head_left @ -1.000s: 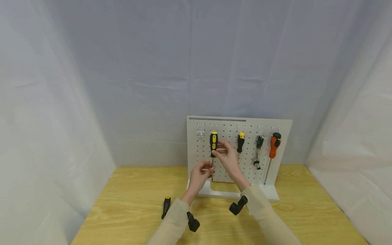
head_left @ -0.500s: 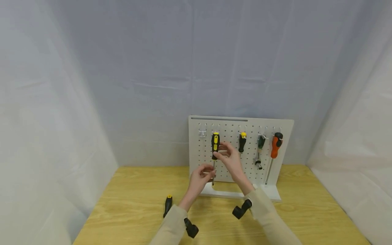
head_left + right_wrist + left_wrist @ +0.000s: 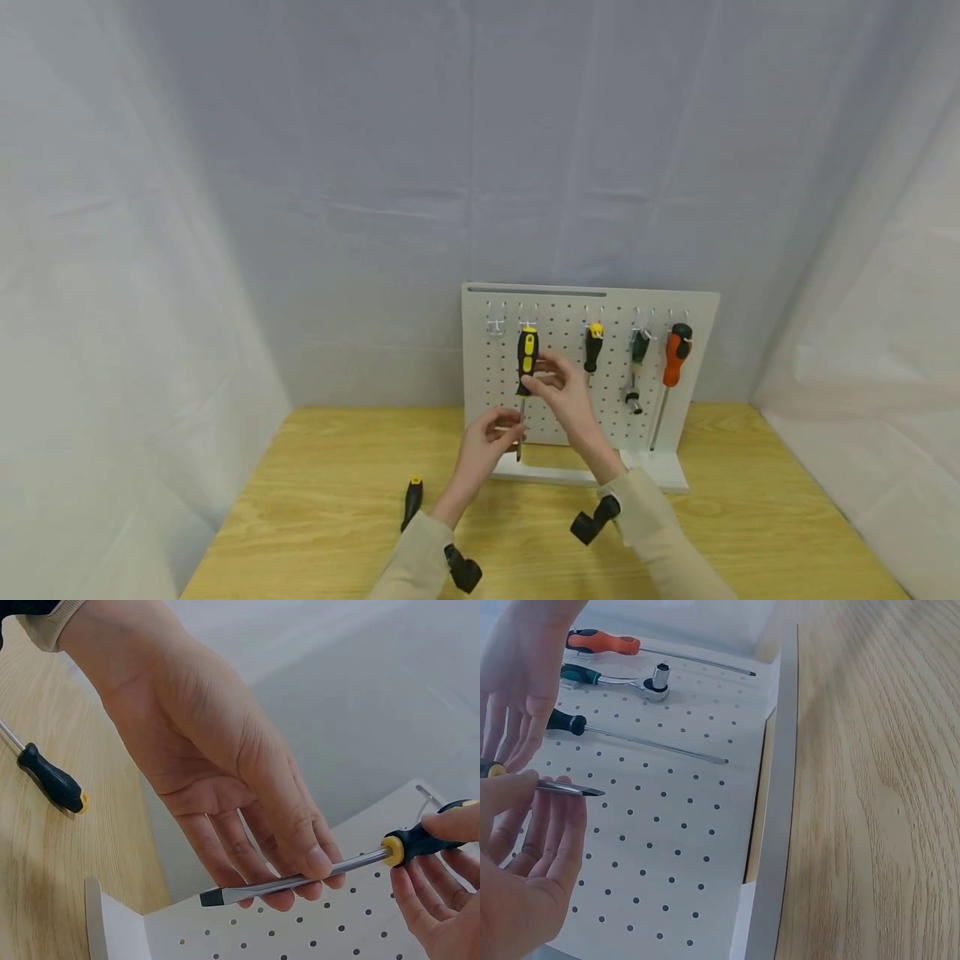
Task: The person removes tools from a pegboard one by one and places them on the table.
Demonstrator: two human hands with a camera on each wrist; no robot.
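A flat-tipped screwdriver with a black and yellow handle stands nearly upright in front of the white pegboard. My right hand pinches its handle low down, thumb in front and fingers behind. Below it, my left hand holds the shaft between thumb and fingers, and the blade tip sticks out past them. A wire hook shows just above the handle's top; whether they touch, I cannot tell. To its left is a second hook with no tool on it.
On the board's right hang a black screwdriver with a yellow top, a green-handled ratchet and an orange screwdriver. Another black screwdriver lies on the wooden table, left of my left forearm. A white base supports the board.
The held screwdriver has come down slightly against the board, its tip lower than before. Both hands keep their hold and have shifted a little with it.
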